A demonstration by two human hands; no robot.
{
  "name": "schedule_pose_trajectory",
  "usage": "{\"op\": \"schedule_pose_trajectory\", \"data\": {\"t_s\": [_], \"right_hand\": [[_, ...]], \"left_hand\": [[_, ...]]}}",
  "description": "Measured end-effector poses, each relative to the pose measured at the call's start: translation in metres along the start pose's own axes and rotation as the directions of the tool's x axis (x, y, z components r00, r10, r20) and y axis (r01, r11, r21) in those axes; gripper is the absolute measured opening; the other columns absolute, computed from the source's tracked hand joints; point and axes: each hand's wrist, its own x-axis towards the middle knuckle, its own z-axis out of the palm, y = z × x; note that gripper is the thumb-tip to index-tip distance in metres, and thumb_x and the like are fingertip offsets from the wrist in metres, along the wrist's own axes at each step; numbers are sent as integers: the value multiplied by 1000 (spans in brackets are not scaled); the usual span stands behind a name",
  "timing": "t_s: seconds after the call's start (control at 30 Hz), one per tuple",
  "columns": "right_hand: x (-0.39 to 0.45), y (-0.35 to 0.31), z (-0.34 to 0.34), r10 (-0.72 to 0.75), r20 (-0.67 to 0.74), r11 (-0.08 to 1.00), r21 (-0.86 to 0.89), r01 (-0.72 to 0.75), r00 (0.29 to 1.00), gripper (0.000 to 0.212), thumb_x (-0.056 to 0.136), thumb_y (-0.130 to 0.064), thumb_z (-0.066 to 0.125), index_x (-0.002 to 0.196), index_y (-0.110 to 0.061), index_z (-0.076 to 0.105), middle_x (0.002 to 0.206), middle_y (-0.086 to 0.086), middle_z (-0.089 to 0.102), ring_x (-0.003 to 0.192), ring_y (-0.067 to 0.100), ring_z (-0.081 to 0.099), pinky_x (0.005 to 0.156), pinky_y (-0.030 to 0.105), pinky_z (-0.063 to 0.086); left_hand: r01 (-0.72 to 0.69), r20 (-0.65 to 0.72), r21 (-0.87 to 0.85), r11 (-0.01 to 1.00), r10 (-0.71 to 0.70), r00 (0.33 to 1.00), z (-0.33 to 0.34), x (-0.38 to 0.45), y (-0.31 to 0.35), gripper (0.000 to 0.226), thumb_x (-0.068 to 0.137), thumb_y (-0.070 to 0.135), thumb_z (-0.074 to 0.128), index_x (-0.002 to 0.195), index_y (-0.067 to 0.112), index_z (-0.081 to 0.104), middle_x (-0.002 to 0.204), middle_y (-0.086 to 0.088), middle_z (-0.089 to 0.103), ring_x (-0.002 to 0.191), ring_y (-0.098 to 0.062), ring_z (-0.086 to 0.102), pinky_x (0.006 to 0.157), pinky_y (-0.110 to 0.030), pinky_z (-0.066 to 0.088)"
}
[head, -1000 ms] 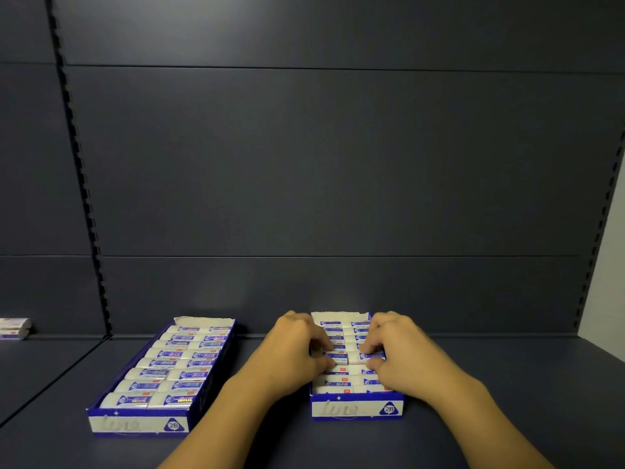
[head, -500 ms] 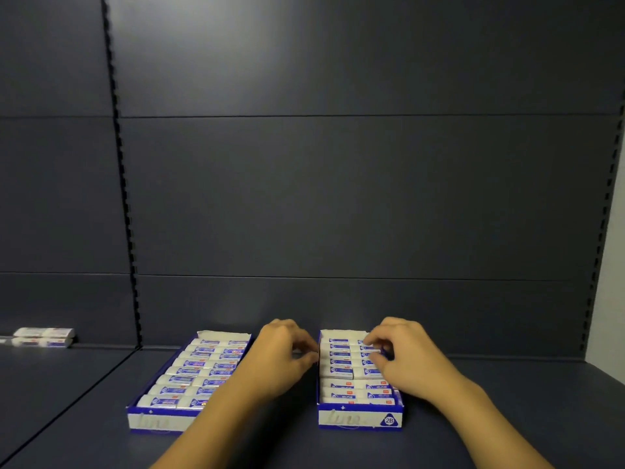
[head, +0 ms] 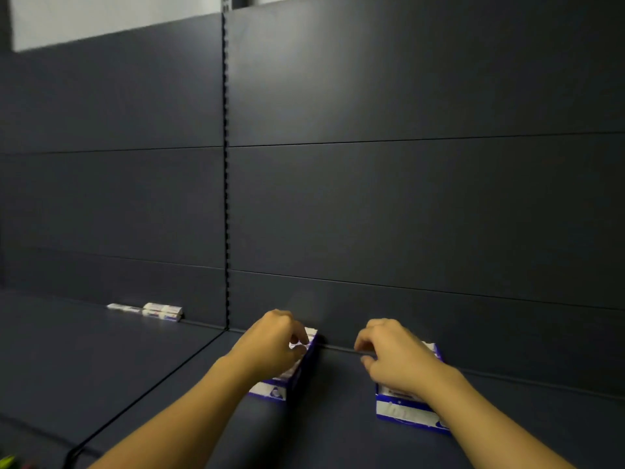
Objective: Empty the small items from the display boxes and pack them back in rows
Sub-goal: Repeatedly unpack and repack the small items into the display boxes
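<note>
Two blue-and-white boxes sit on the dark shelf (head: 338, 418) against the back panel, well apart. The left hand (head: 270, 346) rests over the left box (head: 291, 374), fingers curled onto its erasers (head: 297, 348); whether they pinch one cannot be told. The right hand (head: 395, 360) hovers over the right box (head: 406, 409), fingers loosely bent, holding nothing visible. Emptying seems about to start; next calls for lifting erasers out.

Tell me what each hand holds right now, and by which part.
Cannot tell: left hand covers the left display box, right hand the right display box; no grip shows.
</note>
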Motion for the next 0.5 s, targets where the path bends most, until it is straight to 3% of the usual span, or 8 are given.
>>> {"op": "schedule_pose_trajectory", "data": {"t_s": [0.37, 0.5], "right_hand": [[56, -118, 10, -107, 75, 991, -69, 112, 991, 31, 84, -14, 58, 113, -22, 68, 114, -4, 58, 99, 20, 61, 82, 32, 54], [73, -172, 21, -120, 97, 990, -63, 127, 988, 24, 85, -11, 60, 106, -19, 69, 107, 0, 61, 90, 20, 63, 79, 35, 58]], "left_hand": [[194, -9, 144, 970, -195, 981, -59, -74, -73, 22, 92, 21, 59, 105, 20, 77, 109, -1, 69, 93, -21, 66, 79, -34, 56], [237, -16, 176, 955, -238, 971, -87, -100, -111, 21, 91, 20, 59, 103, 20, 76, 109, -1, 69, 90, -22, 66, 77, -37, 59]]}}
